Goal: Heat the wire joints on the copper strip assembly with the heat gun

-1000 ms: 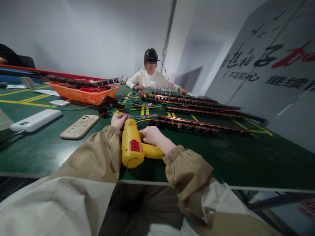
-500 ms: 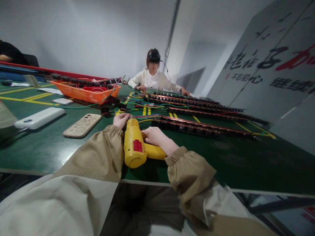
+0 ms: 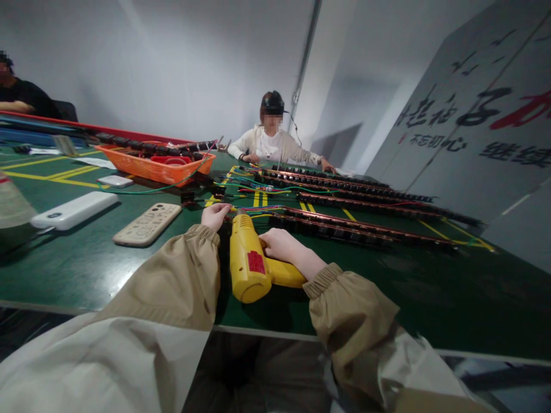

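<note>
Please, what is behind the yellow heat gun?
Beyond the yellow heat gun, thin coloured wires run toward the nearest copper strip. Whatever lies directly behind its body is covered, and whether the wires reach the left hand is unclear.

Tan-and-white sleeves [image 3: 172, 281], seemingly dark trousers [image 3: 258, 370]

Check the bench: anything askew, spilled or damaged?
No spill or damage visible. Mildly odd: a phone near the left hand, out of place beside the work, and a green wire straying outside the orange tray.
</note>
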Available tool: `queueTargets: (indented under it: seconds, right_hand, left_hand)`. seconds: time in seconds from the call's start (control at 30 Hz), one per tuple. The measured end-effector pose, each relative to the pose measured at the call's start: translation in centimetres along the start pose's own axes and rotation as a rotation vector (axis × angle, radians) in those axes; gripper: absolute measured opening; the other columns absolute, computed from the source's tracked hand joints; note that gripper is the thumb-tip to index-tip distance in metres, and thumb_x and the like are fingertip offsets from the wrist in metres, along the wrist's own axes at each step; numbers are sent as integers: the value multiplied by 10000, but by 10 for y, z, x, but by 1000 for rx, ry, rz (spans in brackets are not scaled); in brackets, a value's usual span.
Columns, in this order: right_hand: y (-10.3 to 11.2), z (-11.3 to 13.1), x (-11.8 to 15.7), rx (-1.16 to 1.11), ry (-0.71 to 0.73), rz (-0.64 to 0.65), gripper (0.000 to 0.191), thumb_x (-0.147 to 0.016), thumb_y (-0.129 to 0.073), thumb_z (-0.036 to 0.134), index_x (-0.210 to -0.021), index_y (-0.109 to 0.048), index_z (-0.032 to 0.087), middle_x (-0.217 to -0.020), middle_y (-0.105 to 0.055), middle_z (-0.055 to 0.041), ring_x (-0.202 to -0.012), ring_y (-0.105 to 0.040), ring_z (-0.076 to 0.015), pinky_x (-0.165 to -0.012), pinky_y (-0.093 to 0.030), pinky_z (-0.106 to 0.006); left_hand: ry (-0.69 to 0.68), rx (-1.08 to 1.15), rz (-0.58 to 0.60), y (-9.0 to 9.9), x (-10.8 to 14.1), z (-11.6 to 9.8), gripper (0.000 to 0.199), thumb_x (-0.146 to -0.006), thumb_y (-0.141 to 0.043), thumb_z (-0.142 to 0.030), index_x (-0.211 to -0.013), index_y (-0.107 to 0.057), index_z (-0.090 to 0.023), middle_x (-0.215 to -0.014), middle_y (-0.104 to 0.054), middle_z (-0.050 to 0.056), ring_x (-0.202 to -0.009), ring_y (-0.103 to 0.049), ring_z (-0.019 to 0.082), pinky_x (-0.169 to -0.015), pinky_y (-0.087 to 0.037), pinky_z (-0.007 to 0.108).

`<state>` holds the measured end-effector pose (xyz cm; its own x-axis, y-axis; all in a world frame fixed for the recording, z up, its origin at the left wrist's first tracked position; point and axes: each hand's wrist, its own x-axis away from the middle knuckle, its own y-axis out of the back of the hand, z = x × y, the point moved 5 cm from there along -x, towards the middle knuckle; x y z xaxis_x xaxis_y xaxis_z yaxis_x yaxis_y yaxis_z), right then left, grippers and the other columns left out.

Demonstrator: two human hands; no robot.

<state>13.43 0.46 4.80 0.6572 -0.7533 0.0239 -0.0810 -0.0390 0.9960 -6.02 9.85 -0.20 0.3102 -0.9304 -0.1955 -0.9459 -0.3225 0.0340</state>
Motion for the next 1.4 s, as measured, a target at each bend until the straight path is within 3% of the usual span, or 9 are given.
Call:
queueTargets:
  seconds: [0.47, 0.77, 1.4]
  right_hand:
    - [-5, -43, 32, 25, -100, 8, 247, -786, -487, 216, -951, -671, 211, -942, -695, -69, -877, -633, -209, -677, -402, -252]
    - [-11, -74, 55, 14, -227, 21, 273, -795, -462, 182, -961, -678, 194, -950, -690, -77, -865, -628, -200, -682, -395, -240]
    - [-3, -67, 59, 136, -223, 1, 265, -831, -452, 199, -981, -670, 183, -961, -689, -91, -903, -626, -210, -742, -409, -259]
  left_hand:
    - [33, -13, -30, -4, 10, -7, 274, -703, -627, -303, -875, -694, -99, -711, -678, 53, -533, -581, 111, -539, -469, 227]
    - [-18, -39, -23, -5, 4, 1, 293, -701, -596, -321, -880, -689, -108, -737, -682, 51, -559, -586, 112, -514, -450, 199]
    - [30, -7, -61, -7, 10, -8, 225, -698, -607, -239, -855, -667, -89, -703, -664, 35, -577, -603, 119, -571, -478, 220]
